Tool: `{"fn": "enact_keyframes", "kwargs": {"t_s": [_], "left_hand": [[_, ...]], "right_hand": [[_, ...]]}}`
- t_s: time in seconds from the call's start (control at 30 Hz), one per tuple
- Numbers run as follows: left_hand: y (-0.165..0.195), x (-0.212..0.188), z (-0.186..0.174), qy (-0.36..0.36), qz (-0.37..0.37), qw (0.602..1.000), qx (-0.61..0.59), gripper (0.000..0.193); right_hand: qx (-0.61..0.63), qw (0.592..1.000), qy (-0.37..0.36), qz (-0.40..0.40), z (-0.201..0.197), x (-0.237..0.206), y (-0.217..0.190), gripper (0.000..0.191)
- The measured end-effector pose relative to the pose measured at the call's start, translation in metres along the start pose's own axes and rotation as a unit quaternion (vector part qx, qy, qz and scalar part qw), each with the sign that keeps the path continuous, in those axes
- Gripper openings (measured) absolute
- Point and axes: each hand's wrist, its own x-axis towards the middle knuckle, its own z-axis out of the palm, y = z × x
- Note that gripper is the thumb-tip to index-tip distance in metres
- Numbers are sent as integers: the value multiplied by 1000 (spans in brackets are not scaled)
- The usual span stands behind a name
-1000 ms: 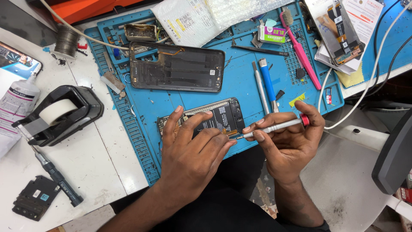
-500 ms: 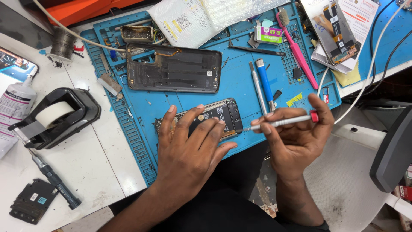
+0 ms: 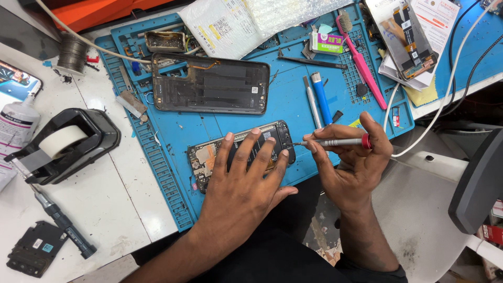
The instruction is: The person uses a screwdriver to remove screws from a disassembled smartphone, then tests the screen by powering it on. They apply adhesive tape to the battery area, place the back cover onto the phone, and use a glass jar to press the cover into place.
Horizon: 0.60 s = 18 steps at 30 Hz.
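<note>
The blue mat (image 3: 293,99) covered the bench, with the opened phone (image 3: 209,154) lying near its near edge, long axis left to right. The left hand (image 3: 243,181) lay flat on it, fingers spread, grasping nothing. Just right, the right hand (image 3: 351,162) pinched a screwdriver (image 3: 335,142), tip pointing left at the phone's right end.

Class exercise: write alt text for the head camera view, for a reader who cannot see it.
A person's left hand presses flat on an opened phone on a blue work mat, while the right hand holds a slim screwdriver with its tip at the phone's edge. A detached back cover lies above, a tape dispenser to the left.
</note>
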Motion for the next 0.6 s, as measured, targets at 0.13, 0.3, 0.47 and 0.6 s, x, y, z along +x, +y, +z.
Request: {"fn": "enact_keyframes", "kwargs": {"t_s": [0.13, 0.3, 0.47, 0.6], "left_hand": [[0, 0, 3, -3, 1, 1000, 3, 63], [-1, -2, 4, -4, 3, 1000, 6, 64], [-2, -2, 4, 3, 6, 1000, 15, 65], [-2, -2, 2, 0, 4, 1000, 11, 67]], "right_hand": [[-15, 1000, -5, -9, 1, 1, 1, 78], [-44, 998, -29, -37, 0, 6, -4, 79], [-78, 991, -75, -78, -4, 15, -16, 76], [-114, 978, -111, -131, -7, 24, -21, 76]]}}
